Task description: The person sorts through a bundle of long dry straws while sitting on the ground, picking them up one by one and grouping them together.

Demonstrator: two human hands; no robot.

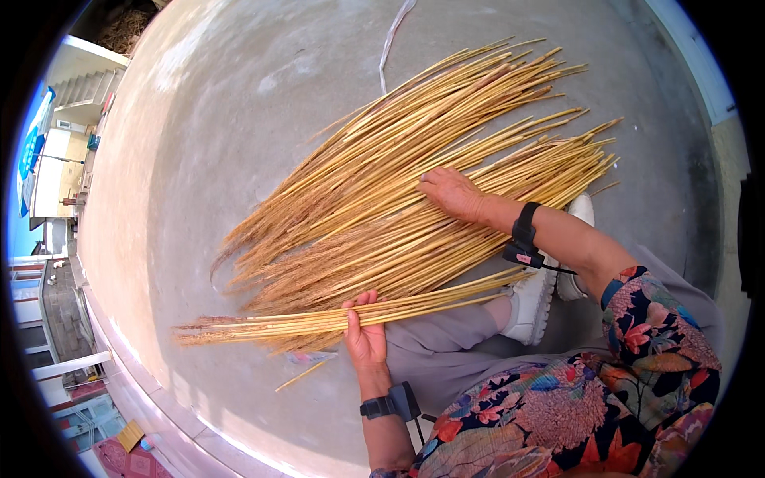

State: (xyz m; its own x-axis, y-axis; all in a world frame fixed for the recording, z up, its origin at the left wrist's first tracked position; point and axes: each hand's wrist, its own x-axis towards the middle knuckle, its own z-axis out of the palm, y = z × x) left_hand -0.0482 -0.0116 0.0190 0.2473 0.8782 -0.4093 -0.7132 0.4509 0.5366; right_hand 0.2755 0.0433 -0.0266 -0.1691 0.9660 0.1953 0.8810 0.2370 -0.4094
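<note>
Long dry yellow stalks with feathery brown seed heads, like broom sorghum, lie on the ground in a far pile (382, 127) and a nearer pile (390, 247). A thin bundle of the same stalks (271, 325) rests across my left hand (366, 342), whose fingers and thumb close around it. Its seed heads point left, and its bare ends reach right over my leg. My right hand (454, 193) is on the upper edge of the nearer pile. Its fingers are curled together at a stalk there; the fingertips are partly hidden.
My white shoe (530, 307) is beside the pile's lower right side. A loose short stalk (301, 376) lies below the bundle, near a scrap of clear plastic (311, 356). A pale strip (394, 40) lies on the concrete floor (215, 151) beyond the piles. Steps (84, 89) stand far left.
</note>
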